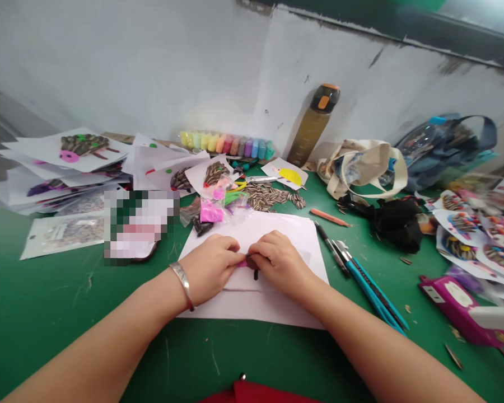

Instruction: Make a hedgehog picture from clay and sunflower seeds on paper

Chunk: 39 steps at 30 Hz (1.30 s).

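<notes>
on the green worktop (185, 358), a white sheet (289, 310) lies with its near edge toward the person. the upper sheet (239, 299) on it has a near edge of its own, and just beyond that is a small black piece (256, 275), dark against the white.

farther in, near the middle of the upper sheet, a brown piece (251, 261) sits between the hands, a pink piece (242, 264) at its left. the right hand (279, 260) has its fingers closed on the brown piece; the left hand (214, 263) reaches the pink one with its fingertips, though i cannot tell whether they grip or only press.

both look like modelling clay: likely light, soft, a little tacky, easily dented. best held by the outer rims, with flat fingertips, while the sheet, thin and apt to slide, is steadied at a side edge.

toward the worktop's far edge lie seeds (266, 197) and clay packets (212, 211).
</notes>
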Tool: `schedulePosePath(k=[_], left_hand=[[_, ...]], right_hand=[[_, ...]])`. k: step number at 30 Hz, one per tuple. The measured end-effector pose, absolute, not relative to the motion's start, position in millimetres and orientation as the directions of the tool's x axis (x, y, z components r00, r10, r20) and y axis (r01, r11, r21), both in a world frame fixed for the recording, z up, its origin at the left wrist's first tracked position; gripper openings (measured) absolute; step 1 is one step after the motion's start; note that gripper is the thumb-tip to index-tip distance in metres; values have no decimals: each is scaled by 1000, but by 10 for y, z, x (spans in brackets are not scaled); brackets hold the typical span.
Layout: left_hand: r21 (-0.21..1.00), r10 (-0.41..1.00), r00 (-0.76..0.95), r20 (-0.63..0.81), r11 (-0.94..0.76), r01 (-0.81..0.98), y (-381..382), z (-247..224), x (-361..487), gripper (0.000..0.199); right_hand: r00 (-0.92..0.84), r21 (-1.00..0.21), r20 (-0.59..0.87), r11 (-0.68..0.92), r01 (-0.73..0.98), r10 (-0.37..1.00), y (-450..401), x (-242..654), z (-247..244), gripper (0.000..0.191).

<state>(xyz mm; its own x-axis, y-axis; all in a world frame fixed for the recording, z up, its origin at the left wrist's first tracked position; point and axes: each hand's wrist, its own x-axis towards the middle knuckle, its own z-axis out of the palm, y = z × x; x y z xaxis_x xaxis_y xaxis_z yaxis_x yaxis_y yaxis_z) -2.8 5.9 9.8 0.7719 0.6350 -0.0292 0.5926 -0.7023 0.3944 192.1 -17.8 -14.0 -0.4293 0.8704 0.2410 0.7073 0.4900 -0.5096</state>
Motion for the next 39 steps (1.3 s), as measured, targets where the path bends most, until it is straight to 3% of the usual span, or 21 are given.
schedulePosePath(k=[15,22,31,39], left_hand=[[377,636,765,-108,-685,623,53,129,-10,31],[431,656,744,-127,-639,637,60,166,-21,29],[377,644,754,-131,-671,639,51,148,-10,31],[362,645,754,-122,-679,639,40,132,3,33]], right_hand=[[-437,-521,230,490,699,869,-143,1928,-149,15],[-263,-548,315,401,734,912,-101,2144,-138,13],[-371,-473,173,407,781,912,-146,2021,-84,14],[-369,-460,195,417,784,909,-120,1978,-130,22]])
